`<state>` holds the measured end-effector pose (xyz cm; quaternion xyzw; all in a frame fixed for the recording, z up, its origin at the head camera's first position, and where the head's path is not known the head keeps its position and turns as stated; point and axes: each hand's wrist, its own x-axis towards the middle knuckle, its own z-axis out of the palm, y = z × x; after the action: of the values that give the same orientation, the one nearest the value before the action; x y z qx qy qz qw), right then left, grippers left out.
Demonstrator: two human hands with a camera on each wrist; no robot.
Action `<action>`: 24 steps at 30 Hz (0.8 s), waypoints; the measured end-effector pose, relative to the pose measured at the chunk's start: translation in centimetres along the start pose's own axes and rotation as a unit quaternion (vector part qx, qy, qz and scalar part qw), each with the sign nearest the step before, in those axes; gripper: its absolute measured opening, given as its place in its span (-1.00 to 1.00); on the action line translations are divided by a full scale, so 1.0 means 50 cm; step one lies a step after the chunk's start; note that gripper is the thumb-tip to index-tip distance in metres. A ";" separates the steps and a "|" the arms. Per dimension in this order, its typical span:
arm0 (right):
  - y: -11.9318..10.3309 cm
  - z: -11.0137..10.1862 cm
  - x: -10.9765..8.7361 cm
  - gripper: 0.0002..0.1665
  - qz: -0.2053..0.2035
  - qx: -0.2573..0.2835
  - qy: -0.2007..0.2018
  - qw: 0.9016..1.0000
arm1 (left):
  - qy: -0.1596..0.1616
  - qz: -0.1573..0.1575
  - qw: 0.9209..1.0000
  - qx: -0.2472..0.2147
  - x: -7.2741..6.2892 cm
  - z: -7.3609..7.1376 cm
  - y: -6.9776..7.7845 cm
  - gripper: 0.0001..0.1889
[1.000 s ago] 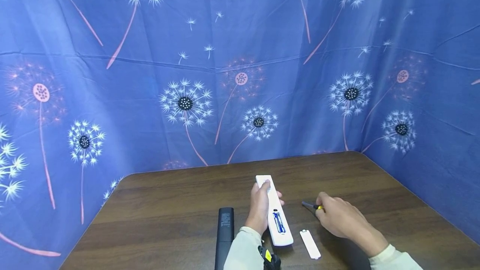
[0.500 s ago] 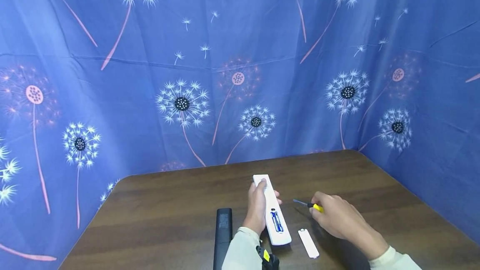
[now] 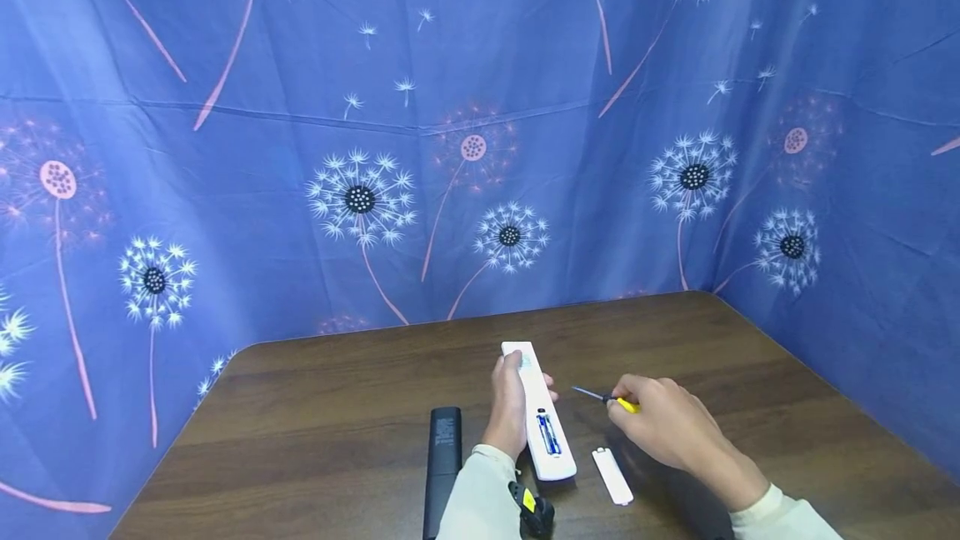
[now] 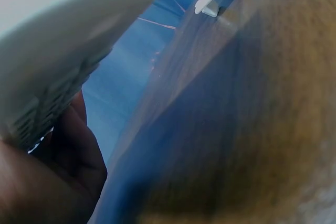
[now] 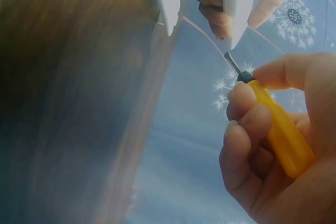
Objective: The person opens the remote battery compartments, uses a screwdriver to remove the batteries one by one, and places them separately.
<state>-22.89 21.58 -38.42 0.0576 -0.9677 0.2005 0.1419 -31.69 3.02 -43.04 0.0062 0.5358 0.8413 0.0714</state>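
Note:
A white remote control (image 3: 542, 419) is gripped in my left hand (image 3: 509, 407), thumb on its back face and fingertips round the far edge. Its battery compartment lies uncovered, with blue batteries (image 3: 548, 433) inside. In the left wrist view the button side of the remote (image 4: 58, 93) faces down over curled fingers. My right hand (image 3: 667, 423) holds a small screwdriver (image 3: 626, 405) with a yellow handle, its thin metal shaft pointing left toward the remote, apart from it. The right wrist view shows fingers and thumb round the yellow handle (image 5: 286, 137).
The white battery cover (image 3: 612, 476) lies on the wooden table (image 3: 337, 440) between the hands. A black remote control (image 3: 443, 469) rests left of my left forearm. On the left wrist sits a black strapped device (image 3: 534, 511). A blue dandelion-print cloth (image 3: 300, 148) hangs behind the table.
The screwdriver has swung further out of my right hand, its shaft and yellow handle showing more, and its tip has come nearer the white remote. My left hand keeps its grip.

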 end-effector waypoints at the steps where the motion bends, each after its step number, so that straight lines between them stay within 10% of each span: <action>1: -0.001 0.001 -0.001 -0.91 0.002 0.001 -0.001 1.000 | 0.003 -0.005 1.000 0.000 -0.001 -0.001 0.001 -0.56; 11: 0.000 0.002 0.004 -0.95 -0.007 0.070 -0.022 0.997 | -0.003 -0.001 1.000 0.006 -0.005 -0.005 0.005 -0.51; 24: 0.009 0.005 -0.009 -0.88 -0.029 0.014 0.006 0.999 | -0.021 0.022 1.000 0.007 -0.002 -0.010 0.003 -0.53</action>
<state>-22.58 21.91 -38.93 0.0859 -0.9619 0.2098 0.1526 -31.68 2.50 -43.09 0.0363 0.5397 0.8386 0.0642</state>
